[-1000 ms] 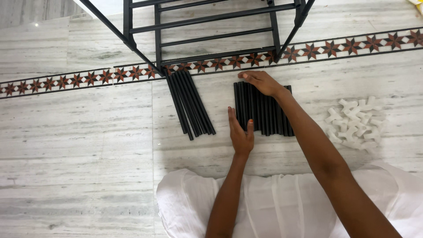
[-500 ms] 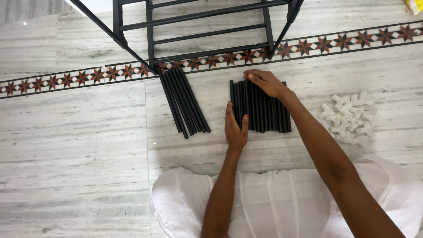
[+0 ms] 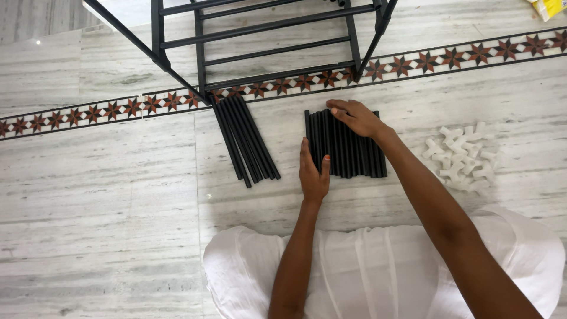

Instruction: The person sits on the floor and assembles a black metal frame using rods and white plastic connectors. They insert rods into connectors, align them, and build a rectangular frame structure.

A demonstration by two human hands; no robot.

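A row of short black tubes (image 3: 353, 155) lies side by side on the marble floor in front of me. My left hand (image 3: 313, 172) rests flat against the row's left, near edge, fingers together and pointing away. My right hand (image 3: 356, 117) lies palm down on the far ends of the tubes, fingers pressing their tops. Neither hand grips a tube. A second bundle of longer black tubes (image 3: 245, 142) lies slanted to the left, apart from both hands.
A black tube-frame rack (image 3: 260, 41) stands at the top of the view. A pile of white plastic connectors (image 3: 462, 157) lies to the right. A patterned tile border (image 3: 106, 110) crosses the floor. My white garment (image 3: 366, 272) fills the bottom.
My left hand has slid slightly left and nearer along the row's edge. My right hand stays on the far ends. The view has shifted a little.
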